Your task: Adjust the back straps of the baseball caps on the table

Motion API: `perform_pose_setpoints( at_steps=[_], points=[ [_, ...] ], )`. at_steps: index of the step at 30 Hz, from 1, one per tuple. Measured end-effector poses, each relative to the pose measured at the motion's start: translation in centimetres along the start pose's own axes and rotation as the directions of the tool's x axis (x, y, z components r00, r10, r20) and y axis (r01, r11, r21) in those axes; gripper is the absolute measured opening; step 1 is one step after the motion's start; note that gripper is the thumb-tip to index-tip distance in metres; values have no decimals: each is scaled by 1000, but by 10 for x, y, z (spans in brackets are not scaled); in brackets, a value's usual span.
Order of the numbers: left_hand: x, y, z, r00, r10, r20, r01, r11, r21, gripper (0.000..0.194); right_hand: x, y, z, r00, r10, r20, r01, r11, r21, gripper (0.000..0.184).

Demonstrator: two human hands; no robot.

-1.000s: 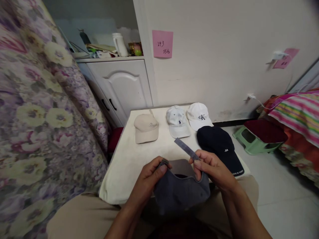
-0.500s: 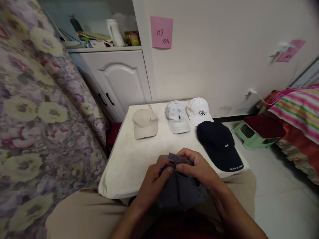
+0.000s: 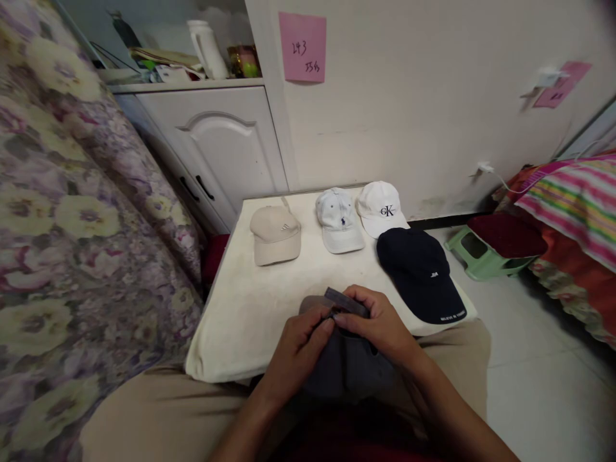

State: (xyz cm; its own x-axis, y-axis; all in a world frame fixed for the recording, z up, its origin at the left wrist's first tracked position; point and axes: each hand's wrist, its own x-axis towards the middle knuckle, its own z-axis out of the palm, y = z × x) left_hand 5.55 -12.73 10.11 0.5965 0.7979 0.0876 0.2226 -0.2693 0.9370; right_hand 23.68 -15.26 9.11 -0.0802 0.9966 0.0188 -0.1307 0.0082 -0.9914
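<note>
Mauve-and-cream floral curtain (image 3: 96,256) at 9 o'clock, largest item; bearings taken from the tabletop centre, 12 pointing away from the wearer. White cabinet (image 3: 221,144) at 11. Table (image 3: 231,321), cream-covered, occupies the middle. Green stool (image 3: 503,237) with dark red top between 2 and 3, on the floor. Navy cap (image 3: 414,260) at 3, brim toward 5. Grey cap (image 3: 344,372) at 6, by the table's near edge, above the lap and between the hands. Beige cap (image 3: 275,234) at 10. White cap (image 3: 381,208), lettered, at 1, just beside the navy one. Pale blue cap (image 3: 339,221) at 12. Left hand (image 3: 297,343) grips the grey cap's rear edge; right hand (image 3: 378,321) pinches its strap (image 3: 337,298). Fingertips close together; fastening hidden, cannot tell whether joined.
</note>
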Motion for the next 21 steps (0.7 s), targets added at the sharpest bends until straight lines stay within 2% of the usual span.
perform_pose_setpoints(
  at_steps=[4, 12, 17, 21],
  points=[
    [2, -2, 2, 998, -60, -8, 60, 998, -38, 30, -1, 3, -1, 1000, -7, -9, 7, 1000, -2, 16],
    [2, 2, 5, 986, -102, -133, 78, 981, -176, 23, 0, 5, 1, 1000, -27, 1, 27, 1000, -1, 19],
    [0, -1, 4, 965, -241, -105, 176, 890, -421, 22, 3, 6, -4, 998, -24, -51, 26, 999, 24, 28],
    [0, -2, 4, 957, -278, -77, 208, 849, -485, 26, 3, -2, -13, 999, -16, -30, 14, 998, -60, 26]
  ],
)
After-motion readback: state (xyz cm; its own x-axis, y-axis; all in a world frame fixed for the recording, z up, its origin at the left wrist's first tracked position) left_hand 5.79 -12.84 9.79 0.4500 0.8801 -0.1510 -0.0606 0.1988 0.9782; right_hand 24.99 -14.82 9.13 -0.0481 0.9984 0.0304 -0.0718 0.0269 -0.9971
